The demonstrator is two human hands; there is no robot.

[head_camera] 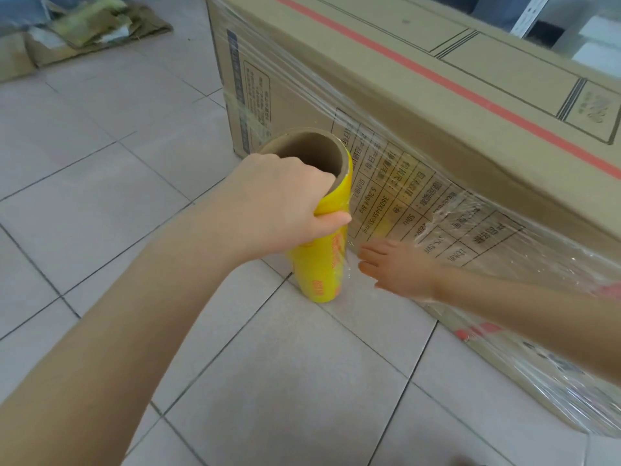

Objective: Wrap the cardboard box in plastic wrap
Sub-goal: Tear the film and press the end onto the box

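Note:
A large cardboard box [420,105] with a red stripe and printed tables stands on the tiled floor. Clear plastic wrap [470,230] covers its near side and the corner at left. A yellow roll of plastic wrap [322,264] with a brown cardboard core stands upright next to the box. My left hand [282,203] grips the roll's top, fingers inside the core and thumb on the outside. My right hand [396,267] lies flat with straight fingers against the wrapped side of the box, low down, just right of the roll.
Light floor tiles [117,213] spread to the left and front. A heap of flattened cardboard and paper [84,31] lies at the far left. White shelving [571,25] stands behind the box at top right.

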